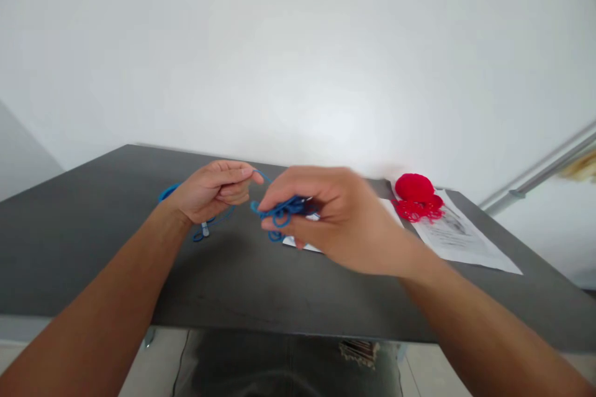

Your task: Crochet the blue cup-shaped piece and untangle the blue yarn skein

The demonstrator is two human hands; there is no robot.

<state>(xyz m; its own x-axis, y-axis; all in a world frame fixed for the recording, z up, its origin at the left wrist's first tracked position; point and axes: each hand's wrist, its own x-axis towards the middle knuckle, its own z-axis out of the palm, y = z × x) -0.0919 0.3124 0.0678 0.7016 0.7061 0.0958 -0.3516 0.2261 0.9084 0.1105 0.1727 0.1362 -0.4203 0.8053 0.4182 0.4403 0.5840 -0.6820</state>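
Note:
Above the dark table, my left hand [218, 186] pinches a thin blue yarn strand [263, 175] between thumb and forefinger. The strand runs across toward my right hand [335, 217], whose thumb and fingers are closed on a looped blue yarn piece [282, 211]. Curls of that piece stick out past the fingertips; the rest is hidden in the palm. Behind my left wrist shows part of a blue yarn bundle [167, 191]. Just below that hand lies a small object with a blue loop and a pale part [199, 234], its kind unclear.
A red yarn ball [414, 188] and a lacy red yarn piece [421, 208] rest on a printed sheet [459, 239] at the right of the grey table [261, 291]. Another white paper [391, 211] lies partly behind my right hand. A white wall [298, 62] rises behind the table.

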